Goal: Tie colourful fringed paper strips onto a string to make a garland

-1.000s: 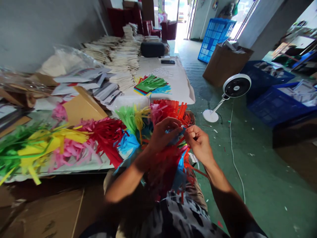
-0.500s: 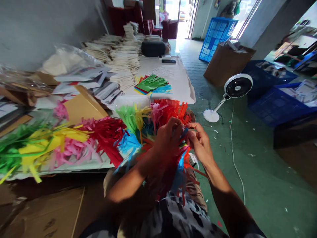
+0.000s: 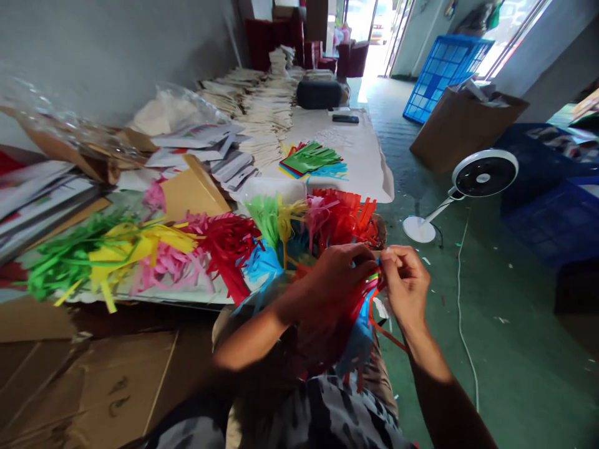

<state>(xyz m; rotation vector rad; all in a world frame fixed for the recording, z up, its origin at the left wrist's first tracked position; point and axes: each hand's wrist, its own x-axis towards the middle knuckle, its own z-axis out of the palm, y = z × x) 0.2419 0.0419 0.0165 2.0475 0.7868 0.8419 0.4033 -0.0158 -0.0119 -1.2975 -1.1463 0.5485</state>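
Note:
Over my lap hangs a bunch of paper tassels (image 3: pixel 359 324), with red, blue and orange fringed strips. My left hand (image 3: pixel 344 268) is closed around its top, the fingers curled and partly hiding what they grip. Just to its right, thumb and forefinger of my right hand (image 3: pixel 406 280) pinch together at the bunch's upper end. Whatever lies between those fingertips is too small to make out. Beyond my hands, red fringed paper (image 3: pixel 349 215) lies at the table edge, beside green fringe (image 3: pixel 264 218).
Yellow fringe (image 3: pixel 140 243) and dark red fringe (image 3: pixel 229 243) spread along the table's left. Flat fringed sheets (image 3: pixel 311 159) lie farther back, near stacks of pale cloth-like pieces (image 3: pixel 266 106). A white fan (image 3: pixel 484 174) stands on the floor at right, by a cardboard box (image 3: pixel 463 128).
The view has swung left, so the surroundings sit farther right. My right fingers, looser before, are now drawn into a pinch. My left hand stays on the tassel bunch.

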